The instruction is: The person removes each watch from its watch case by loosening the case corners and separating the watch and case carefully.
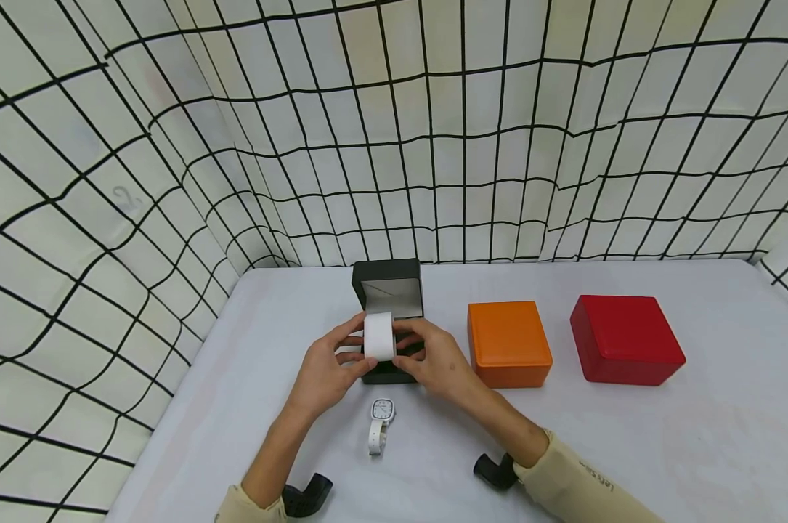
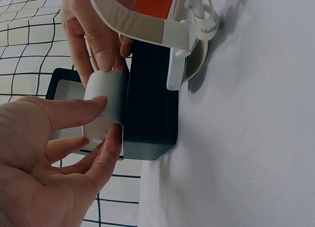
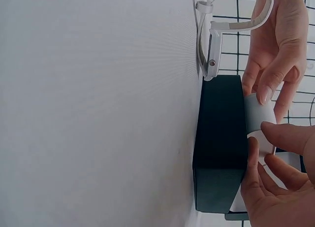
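Left hand (image 1: 325,372), right hand (image 1: 438,359) pinch white roll (image 1: 378,337) at box (image 1: 387,270)

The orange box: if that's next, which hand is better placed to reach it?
Probably the right hand: it is nearer the orange box, with the left hand beyond the white cushion that both hold.

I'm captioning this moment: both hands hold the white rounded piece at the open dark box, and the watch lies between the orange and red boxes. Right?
Not quite: the head view shows the watch in front of the dark box, not between the orange box and red box. The left hand and right hand do hold the white rounded piece.
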{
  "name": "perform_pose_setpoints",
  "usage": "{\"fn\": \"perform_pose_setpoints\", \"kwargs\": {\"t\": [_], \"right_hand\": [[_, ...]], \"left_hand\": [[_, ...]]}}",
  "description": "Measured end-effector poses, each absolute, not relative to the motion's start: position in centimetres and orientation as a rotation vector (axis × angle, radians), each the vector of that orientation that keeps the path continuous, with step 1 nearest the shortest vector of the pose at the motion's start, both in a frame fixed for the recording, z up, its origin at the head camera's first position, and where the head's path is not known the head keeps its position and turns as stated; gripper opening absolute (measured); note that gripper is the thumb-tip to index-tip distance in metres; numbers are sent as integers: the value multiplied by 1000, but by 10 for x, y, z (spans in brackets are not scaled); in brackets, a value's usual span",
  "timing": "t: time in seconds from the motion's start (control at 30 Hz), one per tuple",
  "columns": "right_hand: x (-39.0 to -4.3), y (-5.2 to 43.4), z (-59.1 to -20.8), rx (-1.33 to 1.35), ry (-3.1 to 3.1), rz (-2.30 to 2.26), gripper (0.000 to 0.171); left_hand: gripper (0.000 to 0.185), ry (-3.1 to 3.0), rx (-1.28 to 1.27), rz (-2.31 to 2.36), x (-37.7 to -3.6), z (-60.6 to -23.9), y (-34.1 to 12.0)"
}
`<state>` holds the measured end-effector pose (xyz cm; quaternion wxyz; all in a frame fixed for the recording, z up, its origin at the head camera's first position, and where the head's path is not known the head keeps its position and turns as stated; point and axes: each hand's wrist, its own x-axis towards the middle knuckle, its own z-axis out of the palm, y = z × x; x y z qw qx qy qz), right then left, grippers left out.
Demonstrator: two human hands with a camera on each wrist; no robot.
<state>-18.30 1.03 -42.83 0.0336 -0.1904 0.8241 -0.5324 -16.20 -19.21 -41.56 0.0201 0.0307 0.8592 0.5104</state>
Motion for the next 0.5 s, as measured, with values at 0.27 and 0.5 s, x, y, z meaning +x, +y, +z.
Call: {"fn": "perform_pose_setpoints", "kwargs": {"t": [0.27, 0.5], "right_hand": [[-183, 12, -428, -578, 2530, -1640, 52], [-183, 12, -426, -558, 2558, -1608, 50]], "left_hand": [[77, 2663, 99, 1579, -162, -417, -190], [76, 2655, 91, 1605, -162, -418, -187]]}}
